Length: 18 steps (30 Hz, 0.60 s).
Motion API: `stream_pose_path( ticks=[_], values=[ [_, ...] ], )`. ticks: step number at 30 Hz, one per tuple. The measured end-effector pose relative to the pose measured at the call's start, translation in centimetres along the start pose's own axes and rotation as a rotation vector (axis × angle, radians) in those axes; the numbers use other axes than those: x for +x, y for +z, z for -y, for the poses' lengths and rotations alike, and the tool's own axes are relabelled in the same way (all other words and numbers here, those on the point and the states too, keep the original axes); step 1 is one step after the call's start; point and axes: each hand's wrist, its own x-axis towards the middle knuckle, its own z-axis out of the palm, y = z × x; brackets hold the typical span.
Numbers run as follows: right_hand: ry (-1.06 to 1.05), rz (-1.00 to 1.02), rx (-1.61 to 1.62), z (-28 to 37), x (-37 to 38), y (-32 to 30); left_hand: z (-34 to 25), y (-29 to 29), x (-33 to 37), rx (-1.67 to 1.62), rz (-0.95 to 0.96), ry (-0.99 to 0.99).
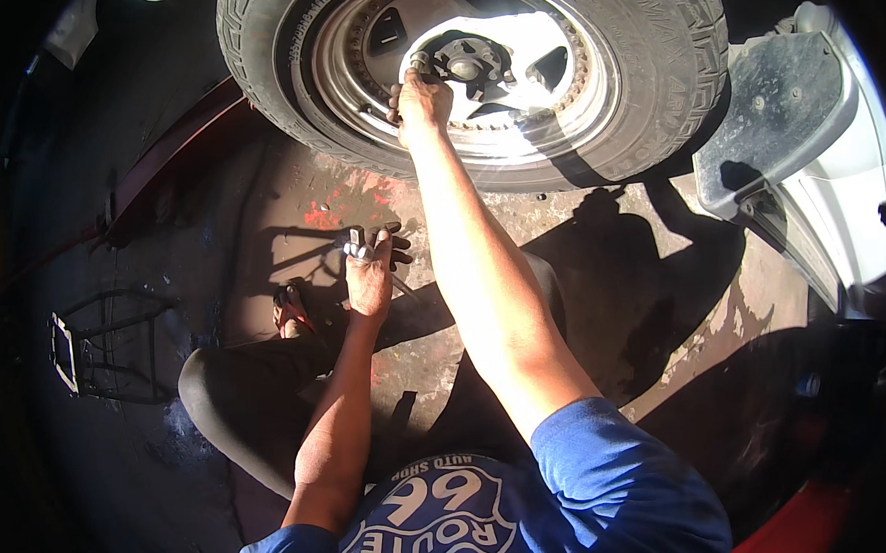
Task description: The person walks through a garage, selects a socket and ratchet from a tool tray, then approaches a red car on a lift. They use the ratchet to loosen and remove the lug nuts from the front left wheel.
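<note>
A large off-road tire (664, 78) on a silver wheel rim (329, 65) stands in front of me, with dark openings around its hub (464, 67). My right hand (424, 103) reaches up to the rim, its fingers closed around a lug nut (418, 61) just left of the hub. Whether the nut is on its stud cannot be made out. Lower and to the left, my left hand (369, 285) is held over the floor. Several shiny metal lug nuts (360, 248) are gripped in its fingers.
A black metal frame stand (109, 349) sits on the dark floor at left. Behind it runs a long red metal beam (174, 157). A grey mud flap (767, 108) and white body panel (858, 188) are right of the tire. Something red (794, 550) lies at lower right.
</note>
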Motion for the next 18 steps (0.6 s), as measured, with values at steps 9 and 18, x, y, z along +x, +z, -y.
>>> stream_pose_path(
  ticks=[9, 18],
  values=[
    [0.155, -0.137, 0.179, -0.4, 0.1, 1.5, 3.6, -1.2, 1.1, 0.754, 0.017, 0.554],
    [0.241, -0.084, 0.556, -0.6, 0.1, 1.1, 4.0, -1.8, 1.4, 0.954, 0.051, 0.638]
  ],
)
